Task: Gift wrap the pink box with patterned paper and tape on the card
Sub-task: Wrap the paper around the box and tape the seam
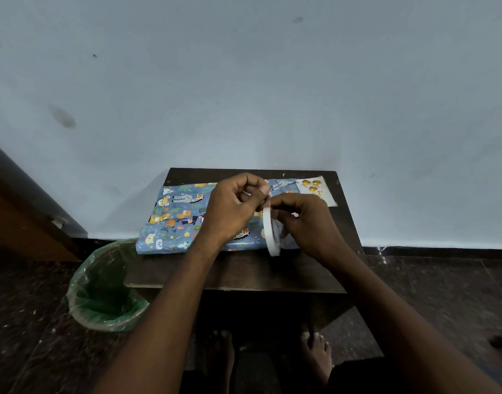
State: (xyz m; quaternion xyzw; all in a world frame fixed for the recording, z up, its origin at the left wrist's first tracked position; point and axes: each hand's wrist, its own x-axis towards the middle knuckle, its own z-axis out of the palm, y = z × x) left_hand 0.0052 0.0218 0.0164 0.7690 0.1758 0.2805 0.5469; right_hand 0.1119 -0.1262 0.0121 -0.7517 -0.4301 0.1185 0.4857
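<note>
You held the tape roll [271, 233] upright in your right hand [306, 220] so your left hand [232, 206] could pinch its loose end and peel a strip. The wrapped box [175, 220] lay flat on the table [238, 271] under your hands, within easy reach, and the card [318, 190] waited at the far right corner

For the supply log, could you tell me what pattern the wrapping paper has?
The wrapping paper is blue with cartoon animals and leaves; the head view shows it.
</note>
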